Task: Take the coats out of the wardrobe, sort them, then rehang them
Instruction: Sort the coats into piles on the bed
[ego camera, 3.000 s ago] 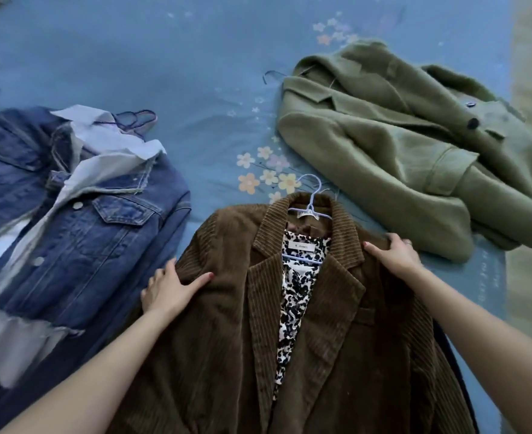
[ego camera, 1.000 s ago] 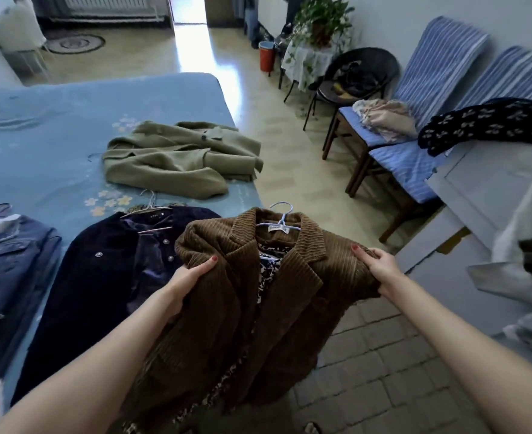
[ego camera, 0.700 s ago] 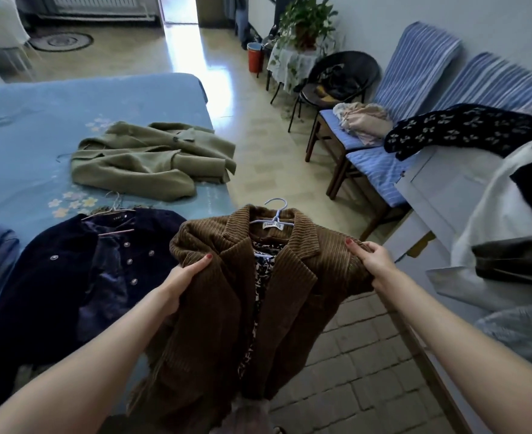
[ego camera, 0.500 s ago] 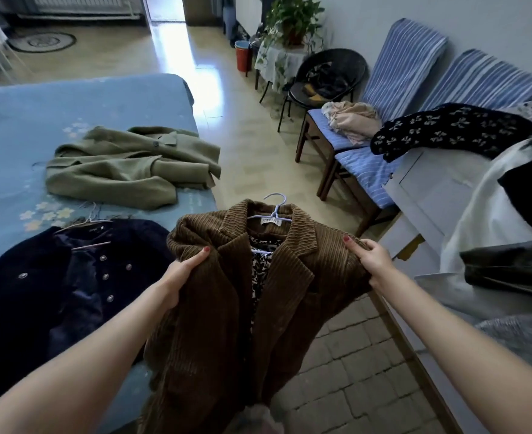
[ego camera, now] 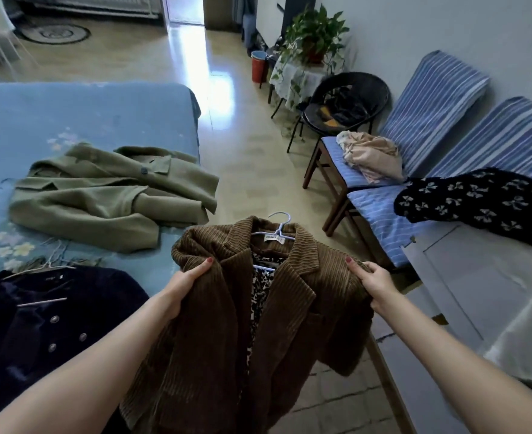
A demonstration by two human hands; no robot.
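Brown corduroy coat (ego camera: 289, 308) hangs off the bed's edge (ego camera: 192, 126); my left hand (ego camera: 181, 285) and right hand (ego camera: 376, 285) grip its shoulders, so I fear the hanger (ego camera: 279, 228) slipping.

Three coats (ego camera: 214, 324), three chairs (ego camera: 352, 101)

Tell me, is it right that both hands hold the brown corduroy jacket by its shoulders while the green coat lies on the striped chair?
Not quite. The head view shows the green coat lying on the blue bed, not the chair. The rest stands.
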